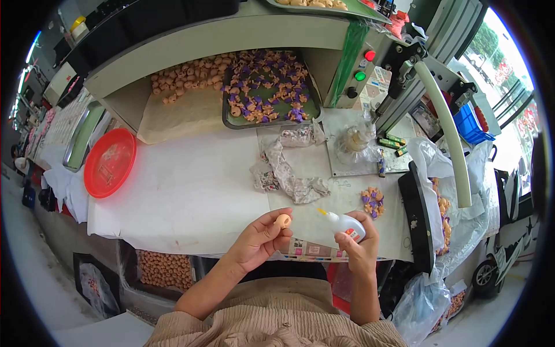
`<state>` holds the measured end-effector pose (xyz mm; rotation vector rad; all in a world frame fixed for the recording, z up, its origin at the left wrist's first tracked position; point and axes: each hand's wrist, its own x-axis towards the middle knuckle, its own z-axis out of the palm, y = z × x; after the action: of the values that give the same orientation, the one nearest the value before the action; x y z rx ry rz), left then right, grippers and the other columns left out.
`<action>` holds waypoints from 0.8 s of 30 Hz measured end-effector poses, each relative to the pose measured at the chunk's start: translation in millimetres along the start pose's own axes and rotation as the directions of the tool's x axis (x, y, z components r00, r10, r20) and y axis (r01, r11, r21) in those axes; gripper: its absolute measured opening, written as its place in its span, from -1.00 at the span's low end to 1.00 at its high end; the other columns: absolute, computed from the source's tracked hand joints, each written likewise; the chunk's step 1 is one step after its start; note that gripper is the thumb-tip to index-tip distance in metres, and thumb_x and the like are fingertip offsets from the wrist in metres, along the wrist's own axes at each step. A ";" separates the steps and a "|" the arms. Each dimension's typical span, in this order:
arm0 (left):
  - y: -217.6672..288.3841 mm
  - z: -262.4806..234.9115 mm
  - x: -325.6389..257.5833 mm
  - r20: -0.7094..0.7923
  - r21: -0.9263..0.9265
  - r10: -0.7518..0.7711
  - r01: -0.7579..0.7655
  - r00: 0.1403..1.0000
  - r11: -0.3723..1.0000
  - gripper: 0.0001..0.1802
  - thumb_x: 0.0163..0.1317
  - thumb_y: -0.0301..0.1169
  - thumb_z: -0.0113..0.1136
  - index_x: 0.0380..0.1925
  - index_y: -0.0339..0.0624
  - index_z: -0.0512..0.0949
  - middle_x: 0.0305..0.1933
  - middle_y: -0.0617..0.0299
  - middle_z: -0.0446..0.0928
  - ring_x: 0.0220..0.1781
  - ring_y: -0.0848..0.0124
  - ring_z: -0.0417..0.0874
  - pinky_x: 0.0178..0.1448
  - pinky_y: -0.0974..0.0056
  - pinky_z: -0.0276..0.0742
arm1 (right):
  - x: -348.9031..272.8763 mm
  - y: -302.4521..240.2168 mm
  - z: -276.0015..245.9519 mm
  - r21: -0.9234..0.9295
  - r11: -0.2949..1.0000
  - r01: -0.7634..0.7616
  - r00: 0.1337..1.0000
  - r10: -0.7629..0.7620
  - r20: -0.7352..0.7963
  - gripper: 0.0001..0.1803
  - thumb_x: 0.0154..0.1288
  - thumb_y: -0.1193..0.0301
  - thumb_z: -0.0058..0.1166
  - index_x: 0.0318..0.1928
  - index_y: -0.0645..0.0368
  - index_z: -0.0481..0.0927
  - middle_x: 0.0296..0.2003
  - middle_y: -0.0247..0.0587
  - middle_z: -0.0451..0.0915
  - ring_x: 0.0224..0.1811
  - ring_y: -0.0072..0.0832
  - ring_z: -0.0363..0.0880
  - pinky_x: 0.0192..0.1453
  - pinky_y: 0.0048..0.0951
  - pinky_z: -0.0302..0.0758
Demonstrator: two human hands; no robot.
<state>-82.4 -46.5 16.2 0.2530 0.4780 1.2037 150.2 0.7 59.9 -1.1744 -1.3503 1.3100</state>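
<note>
Over the near edge of the table, my left hand pinches a small flesh-coloured doll head between thumb and fingers; a dark opening shows on it. Wrapped in my right hand is a white glue bottle, tilted so that its yellow tip points left toward the doll head without touching it. Just beyond the bottle, a small pile of doll bodies in purple lies on the table. A crumpled, printed cloth strip is spread in front of both hands.
Under the shelf stand a tray of purple-clad doll bodies and a heap of doll heads. A red plate lies at left. At right are a lever press and a black bin. Below the table sits a crate of heads.
</note>
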 end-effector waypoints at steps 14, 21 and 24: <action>-12.2 -5.6 6.4 -0.035 0.041 -0.016 0.018 0.999 0.999 -0.54 0.37 -0.29 0.03 0.18 -0.32 0.35 -0.02 0.25 0.52 0.01 0.48 0.55 0.20 0.37 0.45 | -11.5 6.0 14.7 -0.277 0.908 0.314 0.948 -0.318 0.029 -0.51 -0.12 0.20 0.48 -0.27 0.24 0.57 -0.39 -0.29 0.48 -0.32 -0.47 0.41 -0.21 -0.46 0.33; -13.1 -2.9 8.5 -0.035 0.047 -0.015 0.017 0.999 0.999 -0.54 0.38 -0.30 0.02 0.18 -0.34 0.35 0.01 0.22 0.51 0.02 0.47 0.54 0.21 0.37 0.45 | -8.5 6.8 17.0 -0.294 0.898 0.328 0.943 -0.329 0.048 -0.51 -0.10 0.15 0.46 -0.29 0.24 0.58 -0.45 -0.30 0.45 -0.41 -0.48 0.39 -0.32 -0.48 0.30; -12.9 -4.1 8.5 -0.027 0.051 -0.019 0.021 0.999 0.998 -0.54 0.38 -0.31 0.02 0.18 -0.35 0.34 0.02 0.21 0.51 0.04 0.46 0.54 0.22 0.37 0.44 | -7.5 6.9 18.3 -0.291 0.900 0.325 0.944 -0.327 0.043 -0.52 -0.09 0.14 0.46 -0.30 0.24 0.59 -0.48 -0.32 0.44 -0.44 -0.50 0.37 -0.35 -0.49 0.28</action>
<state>-71.3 -43.2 5.2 0.2755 0.5340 1.1775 133.6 -9.6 52.3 -1.0834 -1.6967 0.8844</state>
